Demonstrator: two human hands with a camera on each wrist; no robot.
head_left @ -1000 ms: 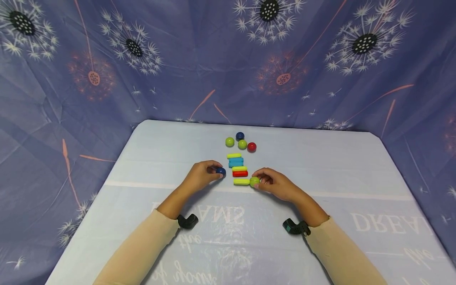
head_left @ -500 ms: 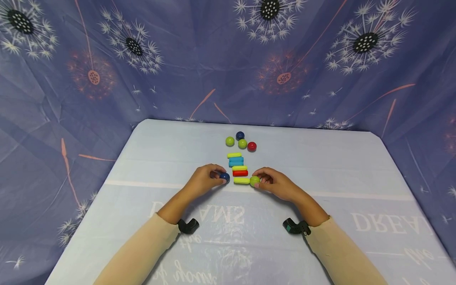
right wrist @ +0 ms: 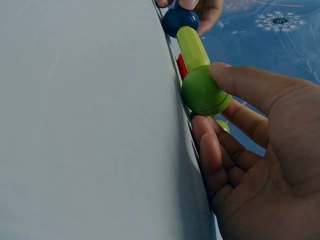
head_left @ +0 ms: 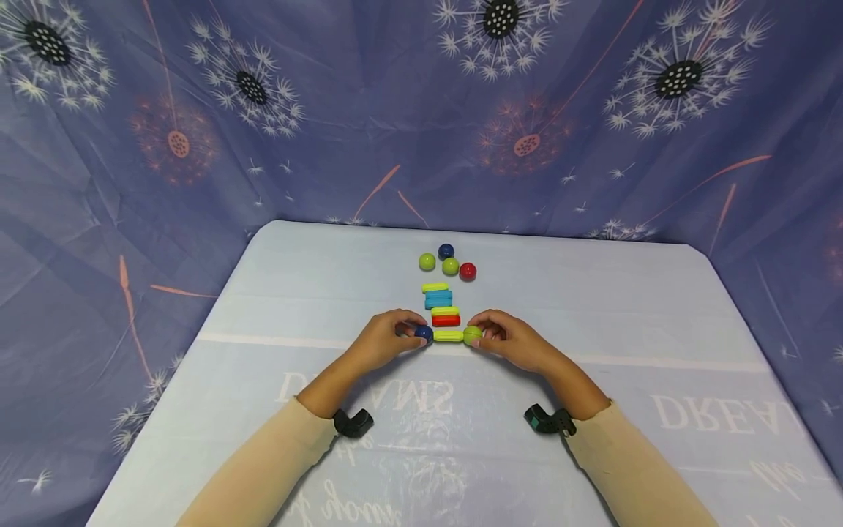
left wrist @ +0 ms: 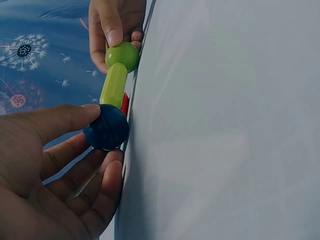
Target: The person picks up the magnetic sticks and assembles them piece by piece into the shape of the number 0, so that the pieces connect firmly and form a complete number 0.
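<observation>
Lowermost yellow rod (head_left: 448, 336) is extending between blue ball (head_left: 424, 334) and green ball (head_left: 471, 335), just below frame centre; left grip (head_left: 387, 339) is pinching the blue ball; right grip (head_left: 512, 342), the green ball.

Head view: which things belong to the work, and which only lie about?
In the work:
dark blue ball, held
green ball, held
yellow stick between them

Lying about, perhaps spare:
second dark blue ball
two green balls
red ball
two yellow sticks
two blue sticks
red stick
</observation>
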